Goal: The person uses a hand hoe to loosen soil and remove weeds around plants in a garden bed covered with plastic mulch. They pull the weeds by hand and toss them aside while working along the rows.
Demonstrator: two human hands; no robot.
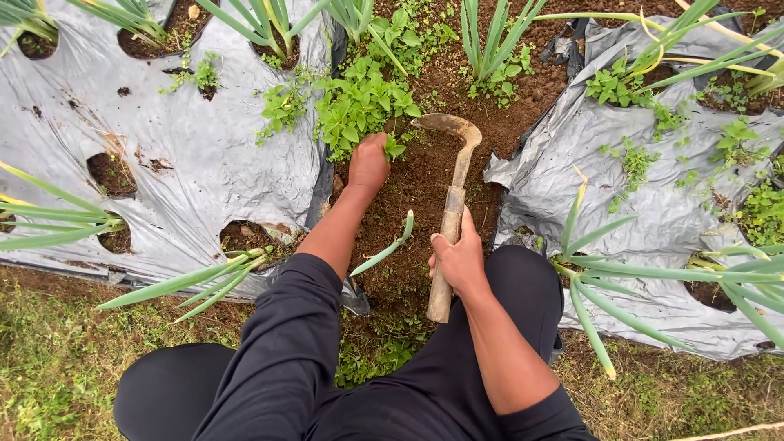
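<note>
Person crouches at the edge of a bed, dark sleeves and trousers in view. Left hand (369, 163) reaches forward, fingers closed around the base of a leafy weed clump (359, 102) growing in the bare soil strip (416, 184) between two sheets of grey mulch film (188, 155). Right hand (459, 260) is wrapped tight round the wooden handle of a sickle (452, 208); its curved, rusty blade lies on the soil just right of the clump, tip pointing left. Green onion plants (490, 41) stand in holes in the film on both sides. Grass (49, 367) runs along the near edge.
</note>
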